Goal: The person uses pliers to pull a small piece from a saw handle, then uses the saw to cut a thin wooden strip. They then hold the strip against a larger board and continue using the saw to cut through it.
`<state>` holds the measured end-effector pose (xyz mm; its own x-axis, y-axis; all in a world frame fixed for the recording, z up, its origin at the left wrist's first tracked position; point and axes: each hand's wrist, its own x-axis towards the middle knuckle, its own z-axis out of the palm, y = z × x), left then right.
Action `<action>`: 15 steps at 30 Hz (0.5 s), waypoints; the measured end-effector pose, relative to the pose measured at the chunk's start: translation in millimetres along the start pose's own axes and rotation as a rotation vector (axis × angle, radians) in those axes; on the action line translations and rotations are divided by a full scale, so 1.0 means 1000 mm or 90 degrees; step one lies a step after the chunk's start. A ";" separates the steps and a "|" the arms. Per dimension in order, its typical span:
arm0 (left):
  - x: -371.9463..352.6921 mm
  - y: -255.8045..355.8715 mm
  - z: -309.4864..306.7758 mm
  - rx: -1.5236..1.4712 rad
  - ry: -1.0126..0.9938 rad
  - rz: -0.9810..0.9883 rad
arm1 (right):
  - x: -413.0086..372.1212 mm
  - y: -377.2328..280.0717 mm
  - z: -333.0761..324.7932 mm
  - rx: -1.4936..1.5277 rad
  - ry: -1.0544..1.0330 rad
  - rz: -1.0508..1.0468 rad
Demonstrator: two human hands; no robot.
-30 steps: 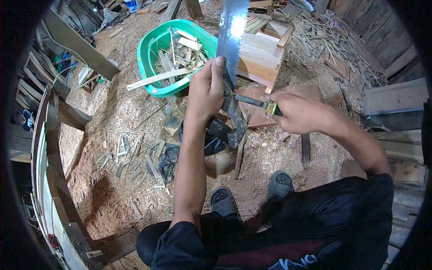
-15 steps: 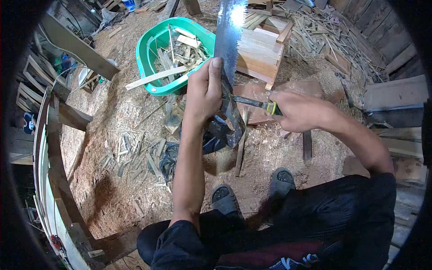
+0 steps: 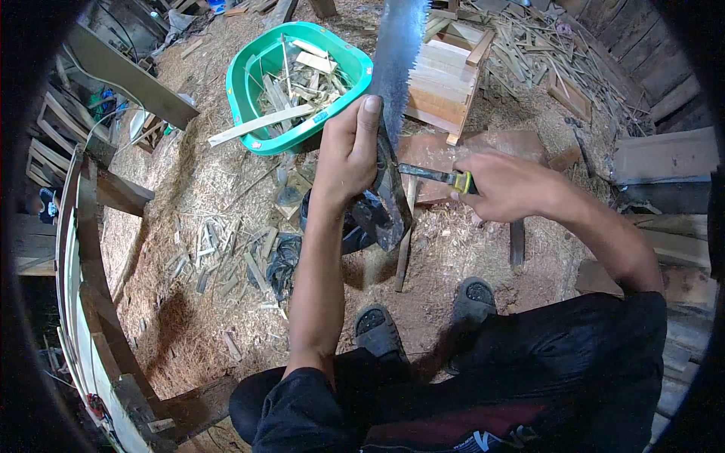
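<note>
My left hand (image 3: 350,155) is wrapped around the dark, worn handle of a handsaw (image 3: 398,64), its thumb up along the base of the blade. The toothed blade points up and away, teeth to the right. In my right hand (image 3: 502,185) is a screwdriver (image 3: 427,173) with a grey metal shaft and a yellow-and-black handle. The screwdriver lies nearly level, its tip right at the right side of the saw handle. My right fingers are curled over its grip and hide most of it.
A green plastic tub (image 3: 236,90) of wood offcuts stands ahead. Beside it is a wooden box-like piece (image 3: 442,79). A reddish-brown board (image 3: 513,143) lies beyond my right hand. Sawdust and scraps cover the floor, with a black plastic bag (image 3: 285,264) near my left forearm.
The handsaw and my left hand have shifted slightly right, the blade leaning a little more to the right. The screwdriver has moved slightly right too, its tip still at the saw handle.
</note>
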<state>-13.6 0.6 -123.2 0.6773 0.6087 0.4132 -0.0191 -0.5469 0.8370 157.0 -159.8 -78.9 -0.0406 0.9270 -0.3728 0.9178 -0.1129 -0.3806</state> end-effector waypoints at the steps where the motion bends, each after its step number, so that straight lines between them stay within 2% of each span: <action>1: 0.000 -0.001 0.000 -0.007 0.002 0.000 | -0.001 0.000 0.001 0.002 0.009 0.004; 3: 0.000 -0.004 0.002 -0.022 0.009 -0.002 | -0.001 -0.001 0.003 0.005 0.026 0.012; 6: 0.000 -0.001 0.002 -0.034 0.005 -0.018 | 0.000 -0.007 -0.002 0.026 -0.052 0.073; 12: -0.001 -0.007 0.005 -0.076 -0.013 -0.004 | 0.003 0.000 0.012 -0.001 -0.030 0.051; 15: -0.003 -0.004 0.008 -0.121 -0.024 -0.023 | 0.004 0.000 0.014 0.038 -0.062 0.109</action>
<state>-9.8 -3.4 -130.5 0.7076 0.6017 0.3706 -0.1300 -0.4047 0.9052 151.6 -160.7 -92.4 0.0739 0.8539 -0.5151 0.8893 -0.2902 -0.3535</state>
